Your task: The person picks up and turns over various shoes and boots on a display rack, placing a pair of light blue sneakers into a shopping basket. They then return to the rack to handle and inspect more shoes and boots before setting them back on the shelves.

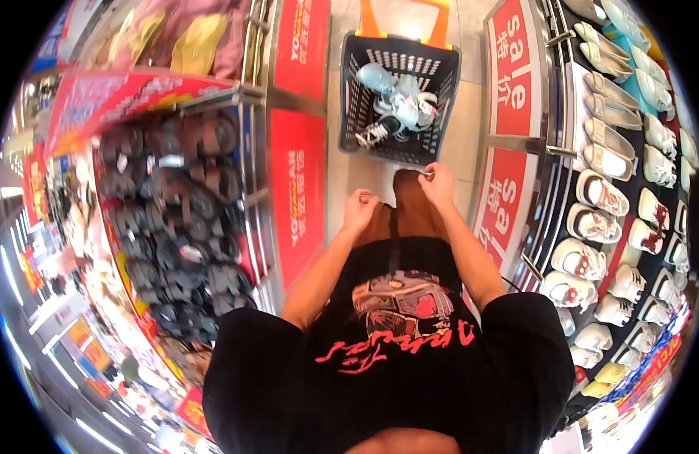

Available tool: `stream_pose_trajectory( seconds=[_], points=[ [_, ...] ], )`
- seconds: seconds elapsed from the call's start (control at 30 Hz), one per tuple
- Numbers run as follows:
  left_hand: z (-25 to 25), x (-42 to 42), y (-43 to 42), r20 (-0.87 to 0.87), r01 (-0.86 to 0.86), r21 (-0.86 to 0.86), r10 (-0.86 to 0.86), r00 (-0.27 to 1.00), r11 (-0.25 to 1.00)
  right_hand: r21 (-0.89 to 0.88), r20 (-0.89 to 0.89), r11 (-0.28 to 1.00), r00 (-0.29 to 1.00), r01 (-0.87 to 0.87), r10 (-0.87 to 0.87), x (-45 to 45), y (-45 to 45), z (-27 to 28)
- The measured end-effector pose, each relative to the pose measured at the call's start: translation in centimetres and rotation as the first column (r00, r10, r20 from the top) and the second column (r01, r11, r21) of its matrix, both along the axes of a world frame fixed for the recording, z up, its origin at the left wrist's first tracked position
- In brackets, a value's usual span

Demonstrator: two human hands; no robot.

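Note:
My left hand [362, 207] hovers over my brown trousers, fingers curled in. Anything inside that grip is too small to make out. Close to the front rim of a dark shopping basket [349, 98], my right hand [438, 184] pinches at a small pale, thin bit that I cannot name. The basket stands on the floor ahead, its orange handle [438, 32] raised at the far side. Inside lie a black-and-white shoe [375, 132], a light blue item [376, 78] and pale things [414, 110] that look wrapped in clear plastic.
On the left, dark sandals [179, 204] fill a bin behind red panels [298, 185], with yellow and pink footwear [200, 44] above. White and beige shoes [580, 259] line a rack on the right, behind red sale signs [510, 72]. A tiled aisle [467, 106] runs between.

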State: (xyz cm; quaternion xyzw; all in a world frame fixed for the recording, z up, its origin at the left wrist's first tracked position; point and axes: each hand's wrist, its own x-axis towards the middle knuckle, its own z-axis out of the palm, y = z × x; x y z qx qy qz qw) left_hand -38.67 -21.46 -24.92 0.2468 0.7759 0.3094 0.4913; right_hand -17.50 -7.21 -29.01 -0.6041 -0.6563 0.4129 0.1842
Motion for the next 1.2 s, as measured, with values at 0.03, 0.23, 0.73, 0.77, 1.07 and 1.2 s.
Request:
stream_pose_trajectory(
  seconds=[0.03, 0.23, 0.73, 0.77, 1.07, 1.2],
  points=[
    [0.4, -1.1, 2.8, -0.016, 0.050, -0.021, -0.050, 0.999, 0.999, 0.031, 0.080, 0.990, 0.987, -0.139, 0.136, -0.9, 2.2, -1.0],
    [-7.6, -8.9, 17.8, -0.204, 0.373, -0.023, -0.369, 0.907, 0.928, -0.247, 0.310, 0.925, 0.880, -0.290, 0.359, -5.0, 11.0, -7.9],
    [-24.4, -16.0, 40.7, -0.559, 0.705, -0.433, -0.781, 0.279, 0.562, -0.396, 0.516, 0.839, 0.666, -0.372, 0.539, -16.0, 16.8, -18.7],
    [-24.7, -15.9, 40.7, -0.556, 0.720, -0.423, -0.785, 0.274, 0.550, -0.403, 0.541, 0.841, 0.647, -0.360, 0.537, -15.7, 16.7, -18.9],
    [-22.0, -15.0, 39.8, -0.505, 0.714, -0.380, -0.778, 0.372, 0.588, -0.384, 0.596, 0.862, 0.624, -0.331, 0.505, -16.6, 17.0, -21.8],
    [-18.2, -14.0, 37.5, -0.539, 0.676, -0.262, -0.686, 0.489, 0.688, -0.396, 0.597, 0.869, 0.635, -0.299, 0.490, -15.8, 17.5, -21.9]
  ],
)
